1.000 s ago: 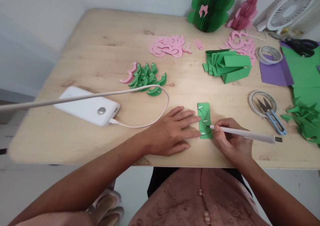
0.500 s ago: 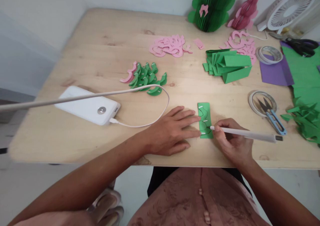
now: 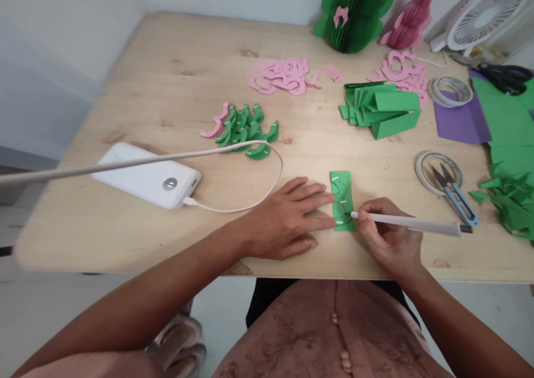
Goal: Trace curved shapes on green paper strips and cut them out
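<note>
While pinching a white pen [image 3: 406, 221] in the right hand [image 3: 390, 241], resting its tip on a green paper strip [image 3: 341, 211] near the front edge of the wooden table [image 3: 175, 94]; spreading the left hand [image 3: 283, 216] flat, apart from the right, and touching the strip's left side with two fingertips [image 3: 329, 199].

A wooden table [image 3: 162, 102] bears pink cutouts [image 3: 287, 76] and a green strip [image 3: 342, 194].
</note>
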A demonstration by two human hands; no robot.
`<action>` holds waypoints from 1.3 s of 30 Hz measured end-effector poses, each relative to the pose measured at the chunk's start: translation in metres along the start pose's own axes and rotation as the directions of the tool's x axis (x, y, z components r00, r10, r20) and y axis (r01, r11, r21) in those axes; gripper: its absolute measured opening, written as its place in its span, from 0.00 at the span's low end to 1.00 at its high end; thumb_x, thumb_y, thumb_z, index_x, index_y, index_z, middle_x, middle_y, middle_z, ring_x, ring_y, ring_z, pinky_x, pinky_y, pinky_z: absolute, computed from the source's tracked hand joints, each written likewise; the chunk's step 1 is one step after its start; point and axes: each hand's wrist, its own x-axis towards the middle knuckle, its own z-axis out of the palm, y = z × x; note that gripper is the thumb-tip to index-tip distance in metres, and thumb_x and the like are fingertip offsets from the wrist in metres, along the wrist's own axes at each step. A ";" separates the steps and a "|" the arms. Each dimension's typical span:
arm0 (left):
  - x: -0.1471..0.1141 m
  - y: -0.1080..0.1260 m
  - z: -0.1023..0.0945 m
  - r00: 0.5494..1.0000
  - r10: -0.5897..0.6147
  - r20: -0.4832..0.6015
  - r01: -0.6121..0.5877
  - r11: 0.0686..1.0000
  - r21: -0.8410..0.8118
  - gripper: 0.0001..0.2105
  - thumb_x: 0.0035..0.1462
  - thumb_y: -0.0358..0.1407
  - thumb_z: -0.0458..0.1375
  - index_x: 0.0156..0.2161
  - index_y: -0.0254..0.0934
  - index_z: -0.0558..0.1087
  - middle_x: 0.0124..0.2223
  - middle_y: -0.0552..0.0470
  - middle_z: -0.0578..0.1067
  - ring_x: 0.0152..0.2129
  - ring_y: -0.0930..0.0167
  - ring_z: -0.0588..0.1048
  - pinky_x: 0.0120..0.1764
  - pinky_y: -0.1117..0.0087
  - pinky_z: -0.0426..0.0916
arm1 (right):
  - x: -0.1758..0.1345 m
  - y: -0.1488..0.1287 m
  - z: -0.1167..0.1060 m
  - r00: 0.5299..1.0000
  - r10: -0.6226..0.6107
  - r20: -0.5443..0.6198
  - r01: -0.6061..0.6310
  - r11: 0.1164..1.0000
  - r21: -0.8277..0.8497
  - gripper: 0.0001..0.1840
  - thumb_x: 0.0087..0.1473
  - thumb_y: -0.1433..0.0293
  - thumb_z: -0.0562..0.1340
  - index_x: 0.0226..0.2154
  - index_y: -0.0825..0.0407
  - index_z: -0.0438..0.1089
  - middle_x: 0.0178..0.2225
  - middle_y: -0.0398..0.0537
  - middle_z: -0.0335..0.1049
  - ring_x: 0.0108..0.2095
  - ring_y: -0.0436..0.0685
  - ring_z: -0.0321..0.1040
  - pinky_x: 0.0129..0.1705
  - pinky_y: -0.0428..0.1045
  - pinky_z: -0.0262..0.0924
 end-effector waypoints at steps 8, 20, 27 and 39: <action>0.000 0.001 0.000 1.000 -0.003 -0.016 0.003 1.000 -0.001 0.18 0.61 0.40 0.57 0.55 0.45 0.72 0.64 0.46 0.65 0.62 0.57 0.59 0.63 0.49 0.51 | -0.001 0.001 0.001 0.999 0.022 -0.033 -0.022 1.000 -0.021 0.07 0.58 0.67 0.60 0.29 0.50 0.68 0.21 0.40 0.68 0.18 0.49 0.61 0.20 0.46 0.55; 0.000 0.000 0.000 1.000 0.003 -0.002 -0.003 1.000 0.008 0.18 0.62 0.40 0.55 0.56 0.44 0.71 0.64 0.45 0.65 0.63 0.57 0.59 0.64 0.49 0.50 | 0.000 -0.001 0.001 1.000 -0.012 -0.024 0.011 0.999 -0.038 0.07 0.58 0.69 0.59 0.28 0.50 0.67 0.22 0.41 0.69 0.18 0.49 0.61 0.20 0.46 0.54; 0.000 0.001 0.000 1.000 -0.002 0.007 0.002 1.000 0.012 0.18 0.62 0.41 0.55 0.56 0.44 0.71 0.65 0.45 0.64 0.63 0.57 0.58 0.64 0.49 0.49 | 0.000 -0.001 0.000 1.000 -0.018 -0.022 0.017 0.999 -0.042 0.07 0.57 0.70 0.59 0.27 0.50 0.67 0.21 0.40 0.68 0.18 0.49 0.60 0.20 0.46 0.53; 0.000 0.000 0.000 1.000 0.000 -0.007 0.000 1.000 0.011 0.18 0.61 0.40 0.56 0.55 0.45 0.71 0.64 0.46 0.65 0.63 0.57 0.59 0.64 0.50 0.50 | 0.000 -0.002 -0.001 0.999 -0.038 -0.002 0.038 0.999 -0.006 0.07 0.58 0.71 0.60 0.28 0.51 0.66 0.21 0.39 0.66 0.17 0.47 0.57 0.20 0.45 0.51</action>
